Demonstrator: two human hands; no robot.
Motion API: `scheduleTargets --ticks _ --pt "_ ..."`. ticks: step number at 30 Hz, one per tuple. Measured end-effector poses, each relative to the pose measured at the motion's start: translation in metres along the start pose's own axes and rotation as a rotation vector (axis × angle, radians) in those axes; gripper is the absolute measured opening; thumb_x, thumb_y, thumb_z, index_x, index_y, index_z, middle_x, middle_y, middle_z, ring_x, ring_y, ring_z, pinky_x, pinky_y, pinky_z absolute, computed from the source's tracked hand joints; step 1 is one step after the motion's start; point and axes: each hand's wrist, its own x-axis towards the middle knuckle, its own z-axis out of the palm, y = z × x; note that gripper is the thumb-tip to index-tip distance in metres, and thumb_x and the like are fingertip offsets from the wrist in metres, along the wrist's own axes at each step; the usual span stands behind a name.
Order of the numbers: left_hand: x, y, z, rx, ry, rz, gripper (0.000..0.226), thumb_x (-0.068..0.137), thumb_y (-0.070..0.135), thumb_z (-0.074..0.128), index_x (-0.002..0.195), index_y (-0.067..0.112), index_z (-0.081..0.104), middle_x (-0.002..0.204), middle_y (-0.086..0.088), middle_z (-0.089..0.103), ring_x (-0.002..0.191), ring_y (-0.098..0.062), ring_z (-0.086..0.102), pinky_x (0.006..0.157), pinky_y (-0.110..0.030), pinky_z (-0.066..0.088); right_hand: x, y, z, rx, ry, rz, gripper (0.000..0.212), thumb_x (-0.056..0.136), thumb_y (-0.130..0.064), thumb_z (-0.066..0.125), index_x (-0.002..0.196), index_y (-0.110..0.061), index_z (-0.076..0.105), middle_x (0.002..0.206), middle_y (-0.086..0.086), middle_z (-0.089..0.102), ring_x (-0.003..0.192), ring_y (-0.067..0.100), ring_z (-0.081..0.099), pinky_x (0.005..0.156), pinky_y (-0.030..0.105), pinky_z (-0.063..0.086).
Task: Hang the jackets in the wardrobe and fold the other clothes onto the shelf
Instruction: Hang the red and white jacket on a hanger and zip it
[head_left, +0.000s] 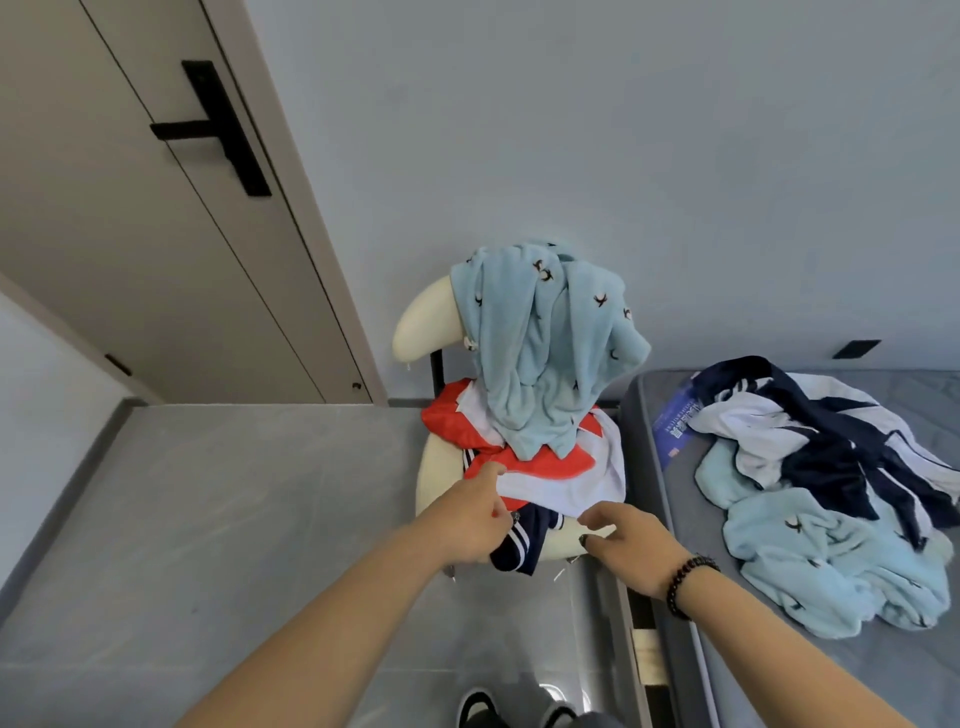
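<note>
The red and white jacket (540, 467) is piled on the cream chair (431, 478), dead center of the view, with a light blue garment (545, 353) draped over the chair back at 12 o'clock from it. The jacket's left edge is pinched by the left hand (475, 519), fingers curled on the fabric. The white hem is being touched by the right hand (631, 545) (beaded bracelet on that wrist), fingers bent, a real grip can't be told. At 3 o'clock, more clothes (831, 488) are heaped on the bed (779, 665).
</note>
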Motion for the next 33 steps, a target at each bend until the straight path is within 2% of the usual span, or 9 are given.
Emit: scheduleTargets --ticks 5,11,15,18,20,23,25,30,33 --pt "0.061 -0.012 0.0 -0.057 -0.022 -0.058 0.071 0.092 0.024 0.053 0.152 0.025 0.015 0.1 0.014 0.056 0.094 -0.008 0.056 0.085 -0.023 0.047 0.064 0.018 -0.01 -0.019 -0.109 0.049 0.03 0.092 -0.027 0.055 0.122 -0.021 0.056 0.122 -0.006 0.054 0.104 0.011 0.054 0.089 0.02 0.041" --pt "0.143 -0.044 0.011 -0.099 -0.041 -0.2 0.064 0.093 0.023 0.052 0.15 0.023 0.022 0.106 0.001 0.065 0.095 -0.011 0.061 0.085 -0.025 0.05 0.159 0.035 -0.003 -0.094 -0.292 0.018 0.031 0.093 -0.025 0.051 0.124 -0.021 0.055 0.125 -0.005 0.054 0.104 0.01 0.053 0.087 0.017 0.041" --pt "0.199 -0.069 0.032 -0.202 0.003 -0.304 0.072 0.092 0.023 0.054 0.152 0.022 0.013 0.116 0.0 0.06 0.1 -0.013 0.057 0.089 -0.026 0.047 0.223 0.044 0.008 -0.169 -0.413 -0.047 0.031 0.093 -0.021 0.048 0.123 -0.019 0.056 0.124 0.0 0.055 0.106 0.014 0.054 0.089 0.019 0.042" --pt "0.231 -0.093 0.066 -0.388 0.105 -0.442 0.075 0.092 0.02 0.057 0.151 0.021 0.012 0.121 0.001 0.051 0.104 -0.012 0.053 0.086 -0.021 0.039 0.265 0.051 0.02 -0.176 -0.463 -0.078 0.035 0.093 -0.022 0.048 0.128 -0.021 0.054 0.129 0.0 0.052 0.114 0.017 0.053 0.098 0.024 0.041" --pt "0.247 -0.109 0.092 -0.522 0.145 -0.565 0.062 0.091 0.015 0.059 0.143 0.017 0.025 0.113 0.004 0.055 0.097 -0.008 0.056 0.077 -0.011 0.041 0.29 0.059 0.028 -0.142 -0.48 -0.088 0.036 0.093 -0.024 0.05 0.129 -0.021 0.053 0.131 -0.002 0.051 0.112 0.016 0.055 0.098 0.027 0.043" --pt "0.265 -0.125 0.121 -0.836 0.219 -0.796 0.026 0.088 0.011 0.062 0.098 0.029 0.046 0.084 0.013 0.058 0.085 -0.004 0.06 0.056 -0.012 0.044 0.32 0.074 0.038 -0.163 -0.526 -0.092 0.036 0.095 -0.027 0.05 0.13 -0.022 0.051 0.131 -0.004 0.052 0.113 0.014 0.053 0.093 0.023 0.042" --pt "0.275 -0.13 0.132 -1.045 0.261 -0.93 0.034 0.089 0.012 0.064 0.083 0.035 0.039 0.084 0.006 0.06 0.079 -0.008 0.059 0.057 -0.021 0.045 0.335 0.086 0.042 -0.179 -0.552 -0.085 0.037 0.095 -0.027 0.05 0.132 -0.022 0.049 0.132 -0.003 0.053 0.116 0.014 0.051 0.093 0.02 0.038" --pt "0.301 -0.132 0.14 -1.291 0.522 -1.092 0.014 0.087 0.016 0.069 0.091 0.022 0.058 0.098 -0.003 0.066 0.087 -0.016 0.064 0.059 -0.025 0.051 0.356 0.108 0.041 -0.166 -0.579 -0.032 0.043 0.094 -0.026 0.051 0.137 -0.021 0.042 0.132 0.001 0.053 0.118 0.014 0.05 0.089 0.019 0.036" --pt "0.316 -0.115 0.132 -1.442 0.54 -1.109 0.008 0.088 0.014 0.067 0.094 0.012 0.061 0.097 -0.004 0.064 0.086 -0.016 0.061 0.06 -0.026 0.049 0.357 0.115 0.038 -0.137 -0.56 -0.015 0.051 0.092 -0.026 0.055 0.139 -0.021 0.036 0.13 0.001 0.053 0.117 0.017 0.052 0.089 0.022 0.038"
